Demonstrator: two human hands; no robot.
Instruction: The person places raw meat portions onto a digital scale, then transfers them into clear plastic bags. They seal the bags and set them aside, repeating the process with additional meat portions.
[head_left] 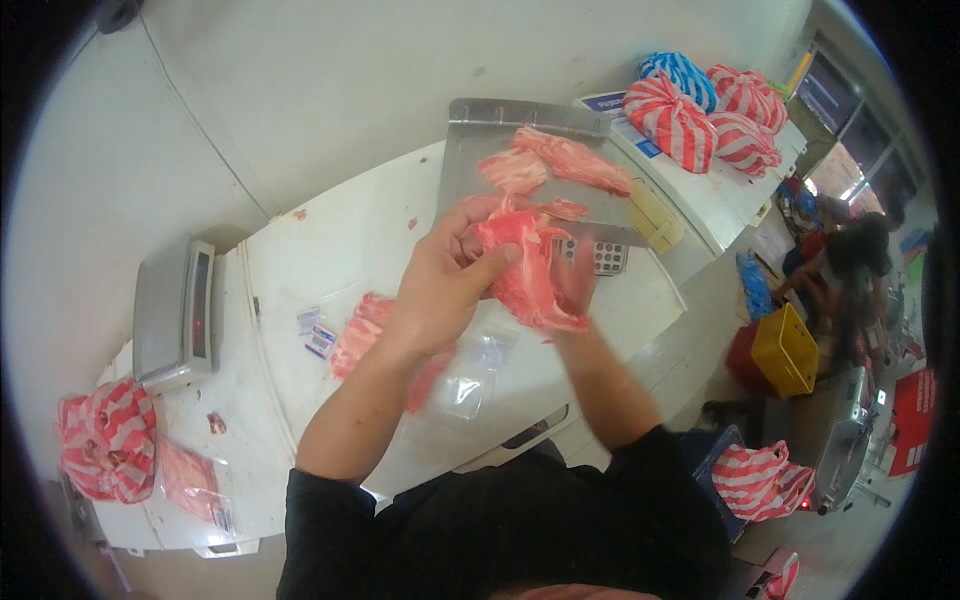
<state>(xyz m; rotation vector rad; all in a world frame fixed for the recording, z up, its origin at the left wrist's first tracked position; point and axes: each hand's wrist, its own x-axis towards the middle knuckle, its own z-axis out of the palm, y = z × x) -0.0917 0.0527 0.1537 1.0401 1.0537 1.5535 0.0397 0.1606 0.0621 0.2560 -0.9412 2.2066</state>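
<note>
My left hand (452,272) is closed on a floppy piece of raw meat (527,282), thumb across its near face. Just behind the meat's right side is my right hand (577,282), blurred, with its fingers largely hidden. Both hands are above the near edge of a weighing scale (468,160) with a metal pan and a keypad. On the pan lie a long meat strip (575,160), a shorter chunk (514,172) and a small scrap (563,209). Partly under my left forearm is more red meat (360,335), beside a clear plastic bag (478,375).
Left of me stand a second scale (165,310), a red-striped bag (108,440) and a clear pack of meat (190,482). Striped bags (670,120) sit on a white chest at the far right. A yellow crate (785,350) and a person (850,260) are beyond.
</note>
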